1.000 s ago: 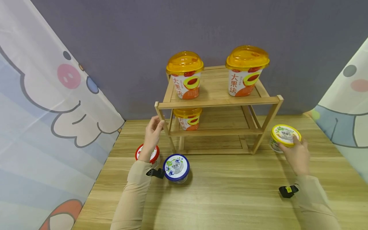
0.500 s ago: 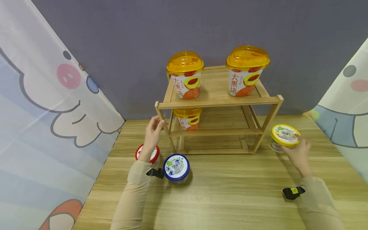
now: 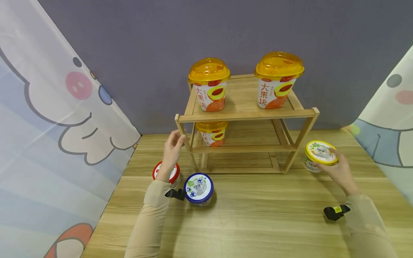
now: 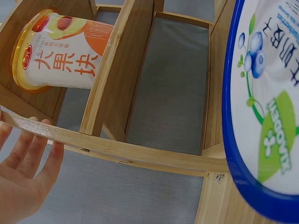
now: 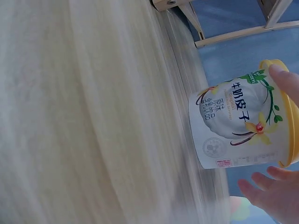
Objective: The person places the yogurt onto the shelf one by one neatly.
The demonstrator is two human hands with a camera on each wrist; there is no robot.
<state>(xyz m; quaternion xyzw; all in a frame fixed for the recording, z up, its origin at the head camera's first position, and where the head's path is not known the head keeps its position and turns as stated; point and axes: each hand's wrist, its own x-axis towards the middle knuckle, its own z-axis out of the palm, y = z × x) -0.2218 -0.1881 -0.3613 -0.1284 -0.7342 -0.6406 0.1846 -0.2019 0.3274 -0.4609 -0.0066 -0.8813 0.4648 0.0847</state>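
Note:
A wooden rack stands at the back of the table. My left hand holds its front left post, thumb in front and fingers behind; in the left wrist view the fingertips lie along the wood. On the right, my right hand spans the lid of a yellow-lidded yogurt tub, which stands upright on the table. In the right wrist view the thumb presses the lid's rim while several fingers spread on the other side, partly clear of the tub's wall.
Two orange-lidded fruit cups, one left and one right, stand on the top shelf. A third orange-lidded cup sits below at the left. In front are a blue-lidded tub and a red-lidded tub, partly behind the left wrist.
My right wrist and forearm have swung to the right, turning the hand about the yellow-lidded tub, which stays put. The left hand keeps its place on the post.

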